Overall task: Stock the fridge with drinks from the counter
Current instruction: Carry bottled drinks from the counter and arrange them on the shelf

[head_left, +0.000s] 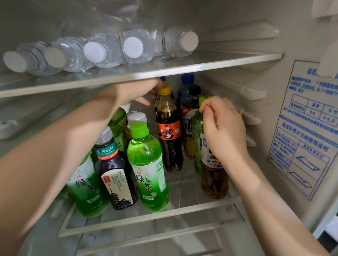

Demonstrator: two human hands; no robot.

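Inside the open fridge, several drink bottles stand on the lower glass shelf [149,217]. My left hand [137,91] reaches deep under the upper shelf, its fingers at the neck of a dark cola bottle with a yellow cap [169,127]; how firmly it holds is hidden. My right hand [221,127] pinches the neck of a green bottle with a green cap [197,124], in front of an amber Suntory tea bottle [214,180]. Two green tea bottles [148,168] and a dark tea bottle [115,175] stand at the front left.
Several water bottles [101,50] lie on their sides on the upper shelf [161,70]. A blue-capped bottle [186,84] and a black-capped one [192,103] stand at the back. A blue instruction sticker [309,128] covers the fridge's right wall. Bare shelf shows between the front bottles.
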